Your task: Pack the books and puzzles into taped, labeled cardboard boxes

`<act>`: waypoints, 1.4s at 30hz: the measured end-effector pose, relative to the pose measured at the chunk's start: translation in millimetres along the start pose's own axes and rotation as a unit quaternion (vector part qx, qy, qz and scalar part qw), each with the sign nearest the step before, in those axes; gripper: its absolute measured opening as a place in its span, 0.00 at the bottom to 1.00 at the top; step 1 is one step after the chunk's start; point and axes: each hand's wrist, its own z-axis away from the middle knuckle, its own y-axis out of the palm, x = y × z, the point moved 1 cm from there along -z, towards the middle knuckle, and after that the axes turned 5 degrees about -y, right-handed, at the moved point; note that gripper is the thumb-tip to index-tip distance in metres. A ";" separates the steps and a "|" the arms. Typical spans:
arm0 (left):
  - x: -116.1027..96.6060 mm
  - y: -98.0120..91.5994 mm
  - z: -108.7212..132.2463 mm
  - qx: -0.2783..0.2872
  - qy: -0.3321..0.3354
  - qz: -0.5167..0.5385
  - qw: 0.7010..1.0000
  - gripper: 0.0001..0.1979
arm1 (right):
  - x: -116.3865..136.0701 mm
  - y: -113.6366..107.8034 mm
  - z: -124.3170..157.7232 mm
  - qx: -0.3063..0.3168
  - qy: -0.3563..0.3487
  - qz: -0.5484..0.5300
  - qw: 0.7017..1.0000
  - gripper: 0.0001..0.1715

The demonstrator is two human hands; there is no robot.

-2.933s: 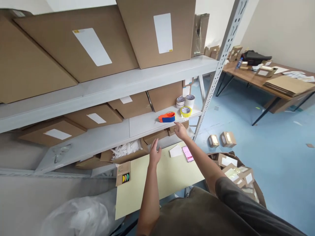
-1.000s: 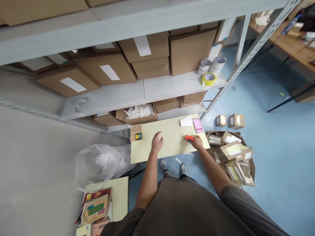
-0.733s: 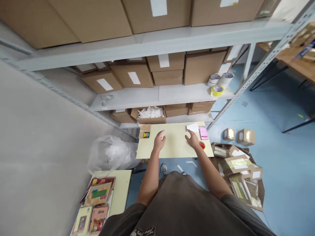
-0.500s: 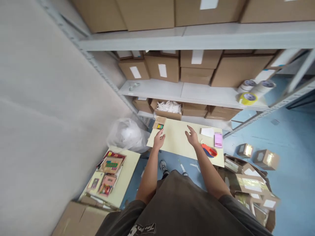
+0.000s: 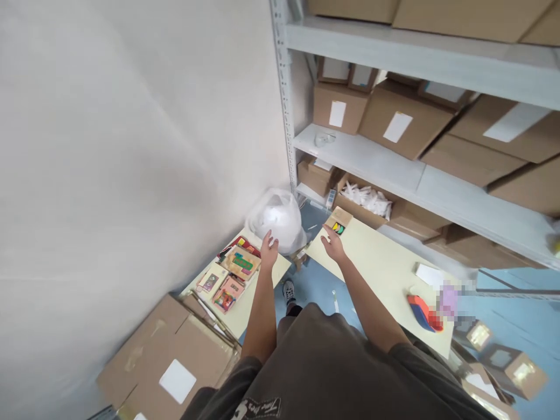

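My left hand (image 5: pixel 269 251) is raised above the edge of the left table (image 5: pixel 254 296), its fingers apart and nothing in them. Just left of it lies a tan packet with a green print (image 5: pixel 240 261), among other flat packets. My right hand (image 5: pixel 334 245) hangs empty over the near left corner of the cream table (image 5: pixel 376 251), fingers stretched. Beyond its fingertips is a small cardboard box (image 5: pixel 340 217) with yellow and green pieces showing. A red and blue tape dispenser (image 5: pixel 424 314) lies at that table's right end, beside a white card (image 5: pixel 429 274).
A white plastic bag (image 5: pixel 277 221) stands between the tables. Metal shelves (image 5: pixel 394 169) with cardboard boxes rise ahead, and an open box of white pieces (image 5: pixel 366 198) sits low. A large carton (image 5: pixel 161 344) is at lower left; small boxes (image 5: pixel 511 361) lie at right.
My view and body have turned left. Both hands have swung that way, the left from the cream table to the left table, the right towards the small box.
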 end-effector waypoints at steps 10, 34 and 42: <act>49.7 -61.4 -113.9 0.009 -0.070 -0.004 0.998 0.29 | -2.3 146.8 -100.6 0.087 0.044 0.008 0.995 0.35; 245.8 129.9 -311.7 0.148 -0.213 -0.140 0.956 0.36 | -248.3 335.6 -200.3 0.164 0.312 0.028 0.935 0.44; 209.9 79.3 -276.4 -0.012 -0.307 -0.104 0.946 0.48 | -201.0 342.4 -178.6 0.181 0.244 -0.083 0.949 0.42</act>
